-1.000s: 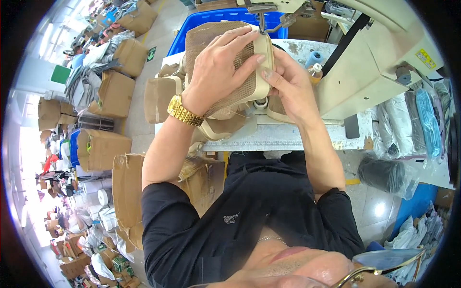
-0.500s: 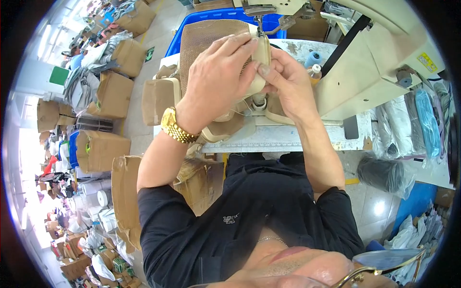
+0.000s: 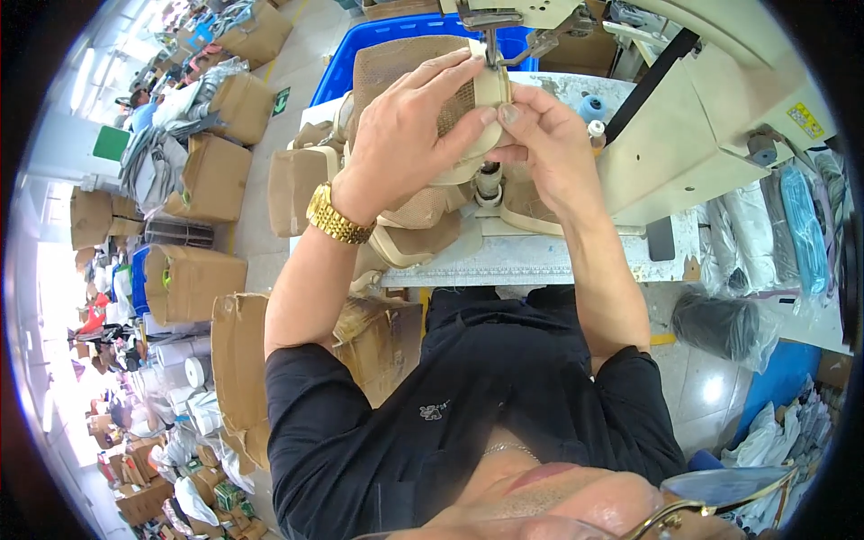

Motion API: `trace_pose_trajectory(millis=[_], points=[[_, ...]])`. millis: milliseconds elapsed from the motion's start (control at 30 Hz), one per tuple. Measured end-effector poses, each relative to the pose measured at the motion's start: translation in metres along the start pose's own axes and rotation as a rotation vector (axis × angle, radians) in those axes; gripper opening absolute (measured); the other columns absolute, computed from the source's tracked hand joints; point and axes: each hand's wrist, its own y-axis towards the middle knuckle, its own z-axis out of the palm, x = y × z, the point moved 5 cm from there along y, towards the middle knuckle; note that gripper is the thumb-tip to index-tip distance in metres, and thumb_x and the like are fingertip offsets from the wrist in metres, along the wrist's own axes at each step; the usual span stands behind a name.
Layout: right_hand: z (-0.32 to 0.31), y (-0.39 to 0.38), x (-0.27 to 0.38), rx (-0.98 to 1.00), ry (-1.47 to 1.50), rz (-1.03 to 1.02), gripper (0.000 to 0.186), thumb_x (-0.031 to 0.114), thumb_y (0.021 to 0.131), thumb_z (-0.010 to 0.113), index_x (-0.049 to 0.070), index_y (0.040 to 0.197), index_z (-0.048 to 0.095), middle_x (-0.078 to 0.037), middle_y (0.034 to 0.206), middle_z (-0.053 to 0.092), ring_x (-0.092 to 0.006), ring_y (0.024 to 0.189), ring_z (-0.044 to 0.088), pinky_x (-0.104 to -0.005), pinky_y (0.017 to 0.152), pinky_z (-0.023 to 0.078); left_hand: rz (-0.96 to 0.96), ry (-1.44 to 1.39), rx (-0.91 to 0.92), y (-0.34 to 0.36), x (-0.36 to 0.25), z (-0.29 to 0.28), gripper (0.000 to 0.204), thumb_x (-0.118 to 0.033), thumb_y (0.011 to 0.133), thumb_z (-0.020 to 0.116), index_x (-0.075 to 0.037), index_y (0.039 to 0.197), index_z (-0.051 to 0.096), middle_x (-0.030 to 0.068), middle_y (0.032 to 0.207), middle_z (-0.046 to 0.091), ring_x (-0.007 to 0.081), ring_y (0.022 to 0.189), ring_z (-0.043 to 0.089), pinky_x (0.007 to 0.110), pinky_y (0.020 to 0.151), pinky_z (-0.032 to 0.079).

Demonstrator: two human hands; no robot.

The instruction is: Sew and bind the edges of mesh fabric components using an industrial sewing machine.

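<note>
A brown mesh fabric piece (image 3: 387,63) with a cream edge band (image 3: 488,90) lies under the needle and presser foot (image 3: 490,49) of a sewing machine (image 3: 720,117). My left hand (image 3: 409,121) rests across the mesh with its fingers stretched out, their tips close to the presser foot. Its thumb touches the cream band. On the right side of the band, my right hand (image 3: 551,148) pinches the edge between thumb and fingers; some of those fingers are partly hidden. Below the work stands the machine's post (image 3: 489,184).
More mesh pieces with cream edging (image 3: 301,193) lie on the white table (image 3: 504,261), left of and below the work. A blue bin (image 3: 360,36) stands behind. A blue thread spool (image 3: 591,108) and small bottle (image 3: 596,135) are near the machine. Cardboard boxes (image 3: 193,283) line the left.
The mesh piece has turned slightly and shifted right under the presser foot, and both hands have shifted with it. More of the machine's post shows below.
</note>
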Motion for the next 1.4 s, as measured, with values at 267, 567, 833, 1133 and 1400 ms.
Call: trace_pose_trajectory(millis=[267, 567, 833, 1133, 1400], points=[[-0.001, 0.003, 0.001, -0.009, -0.008, 0.008, 0.026, 0.014, 0.097, 0.059, 0.001, 0.119, 0.06, -0.005, 0.095, 0.068, -0.0097, 0.08, 0.066, -0.0243, 0.07, 0.059, -0.003, -0.07, 0.009, 0.005, 0.009, 0.002, 0.045, -0.032, 0.088, 0.066, -0.006, 0.124, 0.062, 0.0147, 0.124, 0.063, 0.0327, 0.107, 0.064, 0.04, 0.088, 0.053], [-0.007, 0.006, -0.003, -0.01, 0.046, -0.011, 0.027, 0.014, 0.095, 0.063, 0.001, 0.118, 0.061, -0.004, 0.095, 0.069, -0.0091, 0.08, 0.066, -0.0248, 0.073, 0.058, -0.036, -0.081, 0.028, 0.008, 0.016, 0.008, 0.048, -0.034, 0.088, 0.066, -0.004, 0.125, 0.061, 0.0164, 0.122, 0.064, 0.0329, 0.106, 0.064, 0.039, 0.089, 0.052], [-0.005, 0.009, -0.003, -0.078, 0.041, -0.049, 0.025, 0.011, 0.092, 0.067, -0.002, 0.113, 0.062, -0.006, 0.094, 0.07, -0.0104, 0.08, 0.066, -0.0233, 0.072, 0.056, -0.026, -0.195, 0.029, 0.012, 0.031, 0.016, 0.05, -0.034, 0.088, 0.068, 0.0, 0.124, 0.062, 0.0197, 0.122, 0.062, 0.0335, 0.114, 0.059, 0.039, 0.098, 0.046], [-0.001, 0.011, -0.003, -0.215, -0.103, -0.187, 0.046, 0.009, 0.087, 0.073, -0.003, 0.125, 0.048, -0.007, 0.088, 0.069, -0.0077, 0.078, 0.064, -0.0194, 0.067, 0.05, -0.025, -0.287, 0.03, 0.016, 0.04, 0.021, 0.044, -0.03, 0.089, 0.067, 0.0, 0.122, 0.063, 0.018, 0.122, 0.063, 0.0313, 0.114, 0.059, 0.038, 0.099, 0.045], [0.002, 0.012, -0.004, -0.25, -0.208, -0.26, 0.047, 0.009, 0.087, 0.07, -0.001, 0.126, 0.046, -0.006, 0.078, 0.069, -0.0073, 0.071, 0.064, -0.0192, 0.061, 0.047, -0.097, -0.382, 0.041, 0.019, 0.041, 0.024, 0.041, -0.028, 0.092, 0.063, 0.001, 0.121, 0.063, 0.0168, 0.12, 0.064, 0.0295, 0.113, 0.06, 0.036, 0.098, 0.045]])
